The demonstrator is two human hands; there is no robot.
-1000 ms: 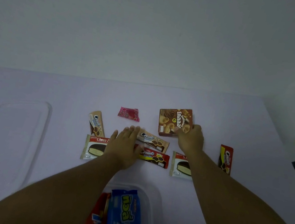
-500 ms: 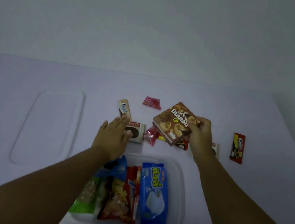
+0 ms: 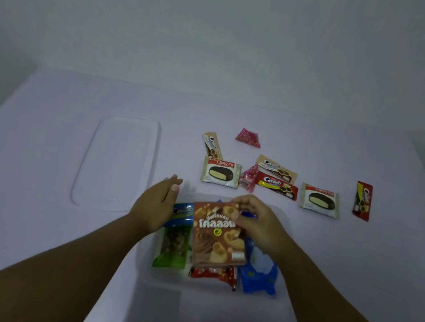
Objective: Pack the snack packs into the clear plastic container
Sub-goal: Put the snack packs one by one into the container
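A clear flat plastic lid [image 3: 118, 162] lies leftmost on the surface; the left hand [image 3: 154, 204] hovers spread, empty, beside the clear plastic container [image 3: 146, 255]; the right hand [image 3: 257, 221] pinches the brown cardboard biscuit box [image 3: 218, 236] over the packed bags; best laid flat, leaving room for the small loose packs [image 3: 276, 184] beyond.

Both forearms are bare to the frame edge, with no sleeves, and the hands [image 3: 159, 204] wear nothing.

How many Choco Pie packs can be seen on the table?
2. One Choco Pie pack lies beyond the container's far left corner; the second Choco Pie pack lies further right, near the red wafer pack. More could be hidden inside the container.
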